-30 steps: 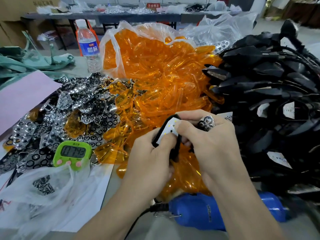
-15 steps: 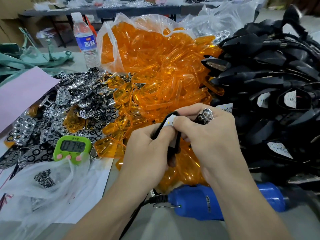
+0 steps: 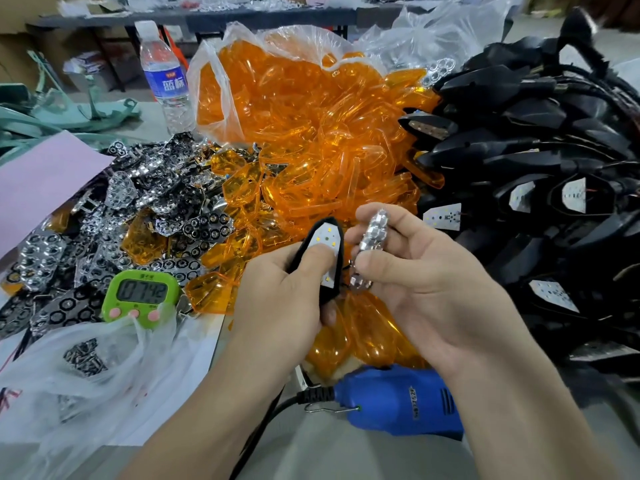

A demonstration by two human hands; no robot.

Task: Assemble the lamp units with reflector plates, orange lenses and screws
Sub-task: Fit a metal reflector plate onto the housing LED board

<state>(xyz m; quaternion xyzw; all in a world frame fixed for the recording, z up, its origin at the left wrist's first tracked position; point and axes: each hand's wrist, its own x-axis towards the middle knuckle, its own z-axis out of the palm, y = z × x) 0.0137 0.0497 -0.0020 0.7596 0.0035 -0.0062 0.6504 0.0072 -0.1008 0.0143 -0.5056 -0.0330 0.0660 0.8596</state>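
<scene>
Dark cluttered table behind, cardboard boxes.

12 o'clock: orange lenses heaped, blocked | 3 o'clock: black lamp units piled, blocked | 9 o'clock: reflector plates, timer | 6 o'clock: blue screwdriver lying across, bare table just below, passable

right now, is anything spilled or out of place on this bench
Yes. The orange lenses have spilled out of their clear bag and run into the reflector plates on the left, so the two piles mix. One stray reflector plate lies far off, at the heap's back edge.
</scene>
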